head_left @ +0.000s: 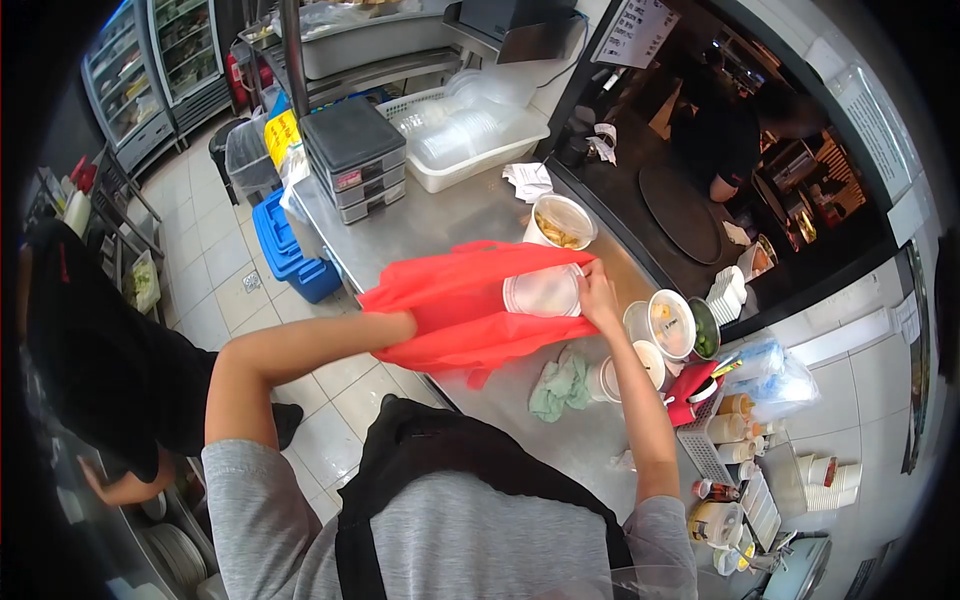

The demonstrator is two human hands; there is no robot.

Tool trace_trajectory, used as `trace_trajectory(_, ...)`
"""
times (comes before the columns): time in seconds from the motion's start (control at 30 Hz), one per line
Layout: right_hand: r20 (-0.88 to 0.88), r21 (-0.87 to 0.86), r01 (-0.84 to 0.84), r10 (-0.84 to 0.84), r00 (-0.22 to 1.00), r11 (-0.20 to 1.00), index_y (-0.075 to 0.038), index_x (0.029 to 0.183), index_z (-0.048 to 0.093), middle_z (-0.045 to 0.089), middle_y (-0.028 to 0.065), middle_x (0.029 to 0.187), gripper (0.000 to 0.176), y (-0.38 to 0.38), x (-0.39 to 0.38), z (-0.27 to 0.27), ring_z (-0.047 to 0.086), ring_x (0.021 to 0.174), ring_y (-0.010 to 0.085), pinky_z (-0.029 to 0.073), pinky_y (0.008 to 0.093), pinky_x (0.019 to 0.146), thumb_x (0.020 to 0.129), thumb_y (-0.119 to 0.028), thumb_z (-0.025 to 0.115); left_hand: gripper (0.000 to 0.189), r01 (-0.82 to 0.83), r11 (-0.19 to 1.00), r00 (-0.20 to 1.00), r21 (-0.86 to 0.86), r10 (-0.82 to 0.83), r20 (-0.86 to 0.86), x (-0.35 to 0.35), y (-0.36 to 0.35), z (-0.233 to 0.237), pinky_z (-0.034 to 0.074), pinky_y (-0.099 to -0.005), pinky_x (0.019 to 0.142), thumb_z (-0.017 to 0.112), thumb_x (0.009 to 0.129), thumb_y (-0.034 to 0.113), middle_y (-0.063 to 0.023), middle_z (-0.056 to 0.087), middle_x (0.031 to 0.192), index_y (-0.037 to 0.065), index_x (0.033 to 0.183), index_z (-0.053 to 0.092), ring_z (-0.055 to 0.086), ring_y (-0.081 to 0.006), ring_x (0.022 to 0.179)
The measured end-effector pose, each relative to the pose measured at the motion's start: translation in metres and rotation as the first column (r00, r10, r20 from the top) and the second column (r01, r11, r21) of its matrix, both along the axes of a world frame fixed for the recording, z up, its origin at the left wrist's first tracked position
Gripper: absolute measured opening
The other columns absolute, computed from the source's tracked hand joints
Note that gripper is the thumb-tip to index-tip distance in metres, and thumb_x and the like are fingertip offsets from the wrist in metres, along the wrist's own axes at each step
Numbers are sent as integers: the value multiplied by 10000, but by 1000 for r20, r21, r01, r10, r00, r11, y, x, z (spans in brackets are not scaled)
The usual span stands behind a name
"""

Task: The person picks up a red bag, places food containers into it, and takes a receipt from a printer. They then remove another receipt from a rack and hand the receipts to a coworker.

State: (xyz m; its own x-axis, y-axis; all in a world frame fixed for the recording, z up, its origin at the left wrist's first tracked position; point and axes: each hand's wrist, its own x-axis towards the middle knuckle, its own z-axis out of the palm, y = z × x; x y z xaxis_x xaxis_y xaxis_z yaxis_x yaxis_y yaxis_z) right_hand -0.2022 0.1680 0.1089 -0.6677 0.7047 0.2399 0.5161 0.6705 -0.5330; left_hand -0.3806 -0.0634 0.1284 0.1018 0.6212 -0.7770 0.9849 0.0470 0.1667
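Observation:
A red carrier bag point(440, 290) lies stretched sideways over the steel counter. My left hand is hidden inside it; only the forearm shows up to the bag's edge. A whitish plastic tub point(540, 292) lies on its side in the bag's mouth. My right hand point(598, 298) is closed at the tub's right end, close to the bag's edge. Just behind the bag stands a lidded tub of yellowish food point(560, 222). To the right of my right hand are several round tubs, including a white-lidded one point(671, 324). A green cloth point(560, 385) lies nearer my body.
A white basket of clear lids point(470, 135) and a small drawer unit point(355, 155) stand at the back left. Beyond the serving opening, a person is near a round tray point(680, 213). Another person in black point(110, 340) stands at my left. Sauce containers point(730, 427) line the right.

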Motion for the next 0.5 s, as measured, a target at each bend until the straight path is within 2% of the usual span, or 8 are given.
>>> trace_trajectory(0.03,-20,20,7,-7,1000,1000,-31,923,474,616,175,756,139,2,-2,3,617,721,315,455,402,662,837,-121,538,397,-2,1000,1000,9,2,4,7,0,-6,489,-418,798,497,834,199,-255,518,1132,10,1180,459,595,-313,992)
trace_trajectory(0.23,-51,-168,-47,39,998,985,-28,924,482,608,101,682,122,8,-2,-3,583,624,169,439,322,606,847,-102,541,439,0,998,1000,55,0,-5,50,9,-38,477,-426,818,492,835,216,-263,484,1167,11,1215,409,583,-326,1007)
trace_trajectory(0.33,-51,-380,-31,13,999,924,-28,924,488,614,87,718,96,0,-2,-1,572,635,141,435,294,597,861,-85,532,462,-15,998,1000,66,15,-8,53,7,-45,471,-430,828,489,835,224,-267,467,1184,12,1232,385,577,-332,1015)
trace_trajectory(0.43,-101,-465,-34,-15,995,885,-34,925,493,607,84,751,77,-6,-5,-12,564,624,134,442,282,572,875,-83,525,485,-25,997,1000,74,26,-10,58,8,-49,466,-433,838,487,836,232,-271,450,1201,13,1250,360,571,-339,1023)
trace_trajectory(0.5,-114,-582,-18,-60,992,813,-36,927,495,601,82,763,78,-14,-8,-16,563,628,132,450,275,556,877,-87,528,501,-28,997,1000,75,29,-11,60,9,-49,462,-436,844,485,836,237,-274,438,1213,13,1261,343,567,-343,1028)
